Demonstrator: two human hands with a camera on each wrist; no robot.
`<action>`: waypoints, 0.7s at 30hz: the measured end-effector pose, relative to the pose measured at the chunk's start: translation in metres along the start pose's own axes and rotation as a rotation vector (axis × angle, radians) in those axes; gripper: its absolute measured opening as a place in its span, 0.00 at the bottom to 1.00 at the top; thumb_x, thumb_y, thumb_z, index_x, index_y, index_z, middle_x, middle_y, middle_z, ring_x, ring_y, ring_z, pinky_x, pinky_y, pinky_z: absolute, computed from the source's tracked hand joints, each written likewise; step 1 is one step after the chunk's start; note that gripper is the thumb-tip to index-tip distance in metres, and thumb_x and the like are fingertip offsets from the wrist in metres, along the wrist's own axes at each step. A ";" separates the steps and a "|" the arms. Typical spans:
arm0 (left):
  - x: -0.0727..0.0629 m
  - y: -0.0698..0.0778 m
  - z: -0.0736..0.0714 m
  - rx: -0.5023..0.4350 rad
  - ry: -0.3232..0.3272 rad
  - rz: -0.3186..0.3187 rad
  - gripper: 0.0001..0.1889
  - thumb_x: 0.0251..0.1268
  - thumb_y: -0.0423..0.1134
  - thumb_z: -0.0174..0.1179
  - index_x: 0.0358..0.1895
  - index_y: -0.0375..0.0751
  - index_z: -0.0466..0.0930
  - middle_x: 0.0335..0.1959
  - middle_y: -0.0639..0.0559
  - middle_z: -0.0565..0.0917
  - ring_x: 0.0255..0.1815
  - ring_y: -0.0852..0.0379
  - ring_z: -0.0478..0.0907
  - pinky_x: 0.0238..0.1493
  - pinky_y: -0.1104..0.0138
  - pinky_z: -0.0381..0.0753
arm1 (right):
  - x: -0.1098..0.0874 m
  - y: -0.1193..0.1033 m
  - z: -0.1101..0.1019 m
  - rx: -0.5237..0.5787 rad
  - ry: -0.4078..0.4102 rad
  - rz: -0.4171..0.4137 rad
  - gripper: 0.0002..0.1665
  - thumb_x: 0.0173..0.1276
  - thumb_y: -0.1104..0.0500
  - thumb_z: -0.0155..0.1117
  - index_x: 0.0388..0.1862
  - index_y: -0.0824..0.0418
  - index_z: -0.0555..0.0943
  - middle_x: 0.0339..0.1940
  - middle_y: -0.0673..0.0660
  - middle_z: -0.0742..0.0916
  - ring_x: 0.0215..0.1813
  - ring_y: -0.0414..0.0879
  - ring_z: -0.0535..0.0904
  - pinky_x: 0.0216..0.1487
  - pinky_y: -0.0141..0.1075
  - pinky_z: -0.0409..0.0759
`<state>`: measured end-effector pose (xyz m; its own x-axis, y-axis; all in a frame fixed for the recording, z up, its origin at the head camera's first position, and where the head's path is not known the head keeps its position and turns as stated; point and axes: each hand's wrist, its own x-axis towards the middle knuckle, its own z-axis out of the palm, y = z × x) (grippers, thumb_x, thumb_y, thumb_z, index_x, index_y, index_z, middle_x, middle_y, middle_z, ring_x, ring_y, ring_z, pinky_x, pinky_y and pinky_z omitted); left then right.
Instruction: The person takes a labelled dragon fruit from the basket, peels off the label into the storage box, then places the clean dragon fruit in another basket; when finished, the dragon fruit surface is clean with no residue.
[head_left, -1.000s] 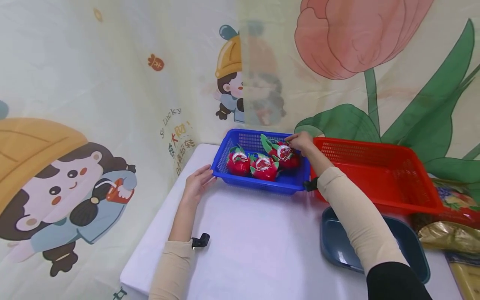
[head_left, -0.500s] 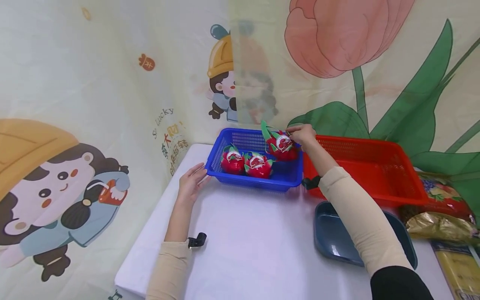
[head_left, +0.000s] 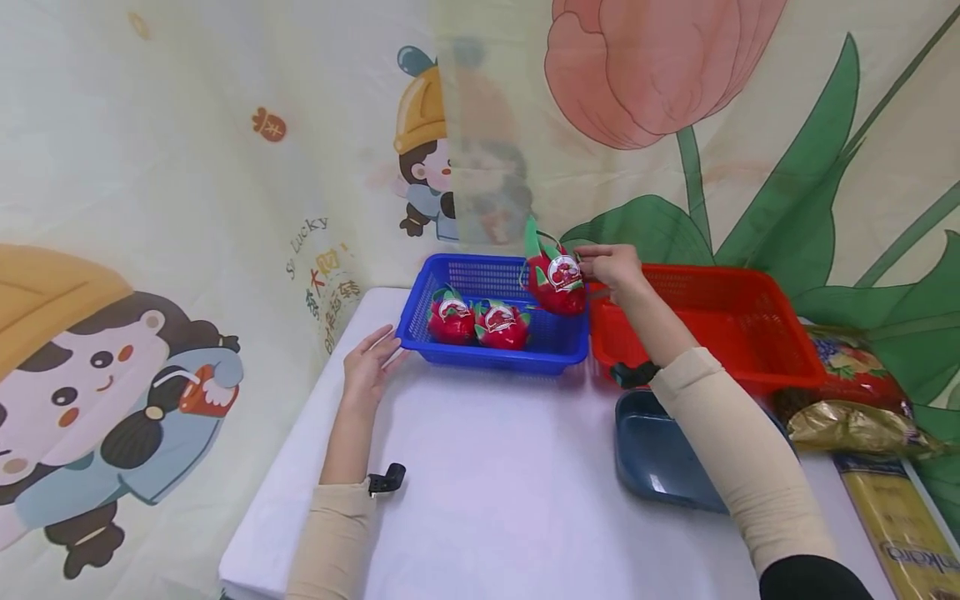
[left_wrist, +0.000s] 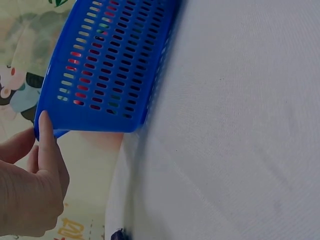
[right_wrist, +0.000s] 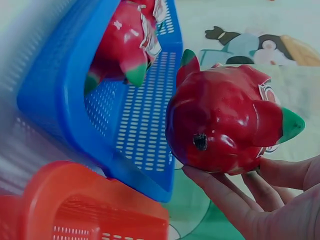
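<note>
My right hand (head_left: 617, 268) holds a red dragon fruit (head_left: 557, 279) with green-tipped scales and a round white label. The fruit is up above the right end of the blue basket (head_left: 495, 360). In the right wrist view, fingers and thumb grip the dragon fruit (right_wrist: 220, 120) from below and the side. Two more dragon fruits, a left one (head_left: 451, 321) and a right one (head_left: 502, 325), lie side by side in the basket. At the basket's left corner, my left hand (head_left: 366, 365) pinches the rim between thumb and fingers, as the left wrist view shows.
A red basket (head_left: 750, 379) stands right beside the blue one. In front of it is a dark blue tray (head_left: 660, 467), partly under my right forearm. Packaged goods, including a gold bag (head_left: 855, 427) and a yellow packet (head_left: 900, 525), lie at the right. A printed curtain hangs behind.
My right hand has lifted the dragon fruit up from among the others to above the basket's rim. The left hand keeps its place at the corner. The head view has turned rightward.
</note>
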<state>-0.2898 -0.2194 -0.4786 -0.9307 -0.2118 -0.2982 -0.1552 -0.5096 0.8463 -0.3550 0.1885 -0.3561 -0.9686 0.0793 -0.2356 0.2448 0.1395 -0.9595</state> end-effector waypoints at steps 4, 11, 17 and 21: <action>-0.001 0.002 0.000 -0.022 0.010 -0.005 0.28 0.73 0.21 0.58 0.75 0.34 0.70 0.63 0.40 0.83 0.55 0.51 0.87 0.60 0.56 0.84 | -0.018 0.000 -0.005 0.021 -0.013 0.001 0.26 0.80 0.63 0.59 0.75 0.58 0.77 0.69 0.62 0.82 0.60 0.56 0.83 0.57 0.55 0.86; -0.002 0.003 0.000 -0.033 0.000 -0.003 0.30 0.71 0.20 0.60 0.76 0.31 0.69 0.50 0.46 0.89 0.52 0.52 0.88 0.65 0.52 0.79 | -0.051 0.007 -0.010 0.046 -0.011 -0.025 0.26 0.80 0.60 0.61 0.74 0.56 0.77 0.69 0.62 0.82 0.62 0.57 0.83 0.53 0.51 0.89; -0.004 0.005 0.001 -0.042 0.006 -0.028 0.30 0.72 0.21 0.60 0.75 0.32 0.69 0.46 0.48 0.89 0.54 0.52 0.87 0.65 0.54 0.79 | -0.077 0.017 -0.010 0.080 -0.027 -0.037 0.26 0.79 0.58 0.62 0.74 0.55 0.77 0.70 0.63 0.82 0.61 0.56 0.84 0.50 0.48 0.90; -0.004 0.006 0.003 -0.044 0.005 -0.042 0.30 0.72 0.21 0.60 0.76 0.33 0.69 0.49 0.48 0.89 0.56 0.51 0.86 0.61 0.57 0.83 | -0.093 0.026 -0.010 0.090 -0.024 -0.050 0.27 0.80 0.57 0.62 0.75 0.54 0.76 0.70 0.62 0.82 0.60 0.54 0.84 0.51 0.46 0.89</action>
<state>-0.2875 -0.2191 -0.4715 -0.9221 -0.1937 -0.3351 -0.1791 -0.5540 0.8130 -0.2581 0.1942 -0.3577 -0.9805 0.0503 -0.1899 0.1925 0.0530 -0.9799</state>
